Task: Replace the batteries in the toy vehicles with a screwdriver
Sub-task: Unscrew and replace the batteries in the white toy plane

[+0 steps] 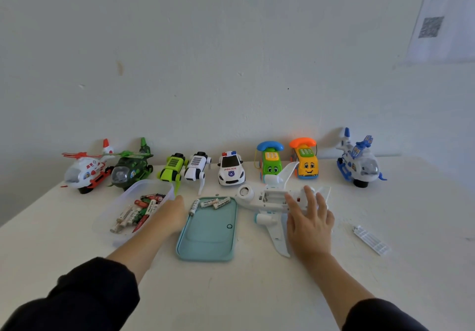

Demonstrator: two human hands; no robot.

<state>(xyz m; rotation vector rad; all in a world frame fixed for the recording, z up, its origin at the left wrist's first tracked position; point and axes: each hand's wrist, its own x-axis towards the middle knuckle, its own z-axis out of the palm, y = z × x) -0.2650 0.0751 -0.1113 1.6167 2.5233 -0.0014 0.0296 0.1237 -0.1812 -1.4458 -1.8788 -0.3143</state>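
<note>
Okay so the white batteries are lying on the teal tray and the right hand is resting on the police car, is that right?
Not quite. The head view shows the right hand resting on the overturned white toy plane, not the police car. The white batteries do lie on the teal tray.

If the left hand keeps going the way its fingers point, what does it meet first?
Probably the white batteries at the far end of the teal tray; the left hand is just beside them. Depth is uncertain.

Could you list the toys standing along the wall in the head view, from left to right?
White helicopter → green helicopter → green robot dog → white robot dog → police car → green phone car → yellow phone car → blue-and-white plane.
</note>
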